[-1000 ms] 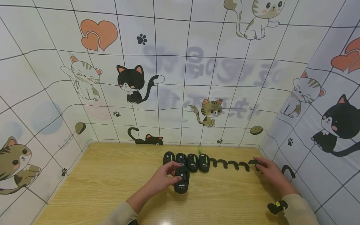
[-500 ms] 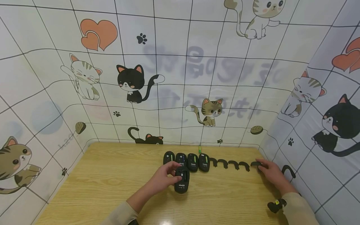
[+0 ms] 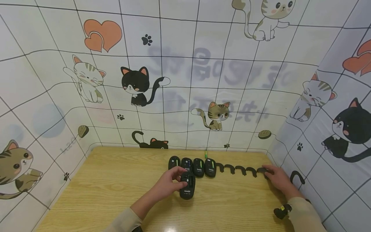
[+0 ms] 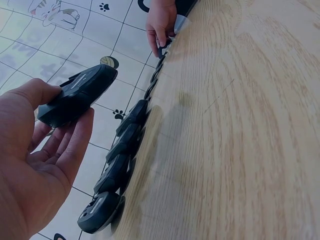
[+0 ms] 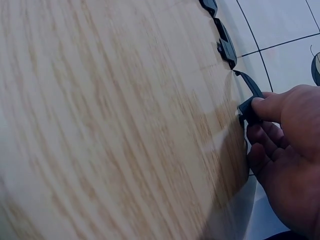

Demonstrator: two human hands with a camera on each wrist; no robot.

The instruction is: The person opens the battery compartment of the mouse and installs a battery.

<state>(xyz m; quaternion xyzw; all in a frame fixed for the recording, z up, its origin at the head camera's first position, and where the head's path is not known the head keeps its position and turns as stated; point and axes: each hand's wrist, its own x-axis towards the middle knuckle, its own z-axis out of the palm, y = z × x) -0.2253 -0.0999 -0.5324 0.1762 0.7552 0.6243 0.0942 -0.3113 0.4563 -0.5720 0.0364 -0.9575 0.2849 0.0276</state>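
Note:
My left hand (image 3: 170, 183) grips a black computer mouse (image 3: 187, 186) above the table, its underside with the battery slot facing up in the head view. The left wrist view shows that mouse (image 4: 80, 95) between thumb and fingers, apart from the wood. At the table's far right, my right hand (image 3: 279, 178) pinches a curved black battery cover (image 3: 262, 170), the last in a row. Thumb and fingers hold this cover (image 5: 248, 107) at the tabletop in the right wrist view. Several more battery covers (image 3: 240, 170) lie to its left.
Several black mice (image 3: 198, 167) lie bottom up in a row behind the held one, some with green batteries showing. A green battery (image 3: 206, 154) is behind the rightmost mouse. A cat-print cloth wall (image 3: 179, 122) borders the wooden table (image 3: 116, 187).
My right hand has shifted slightly down and right, then a little left, with the battery cover at its fingertips. The left hand and its mouse have stayed in place.

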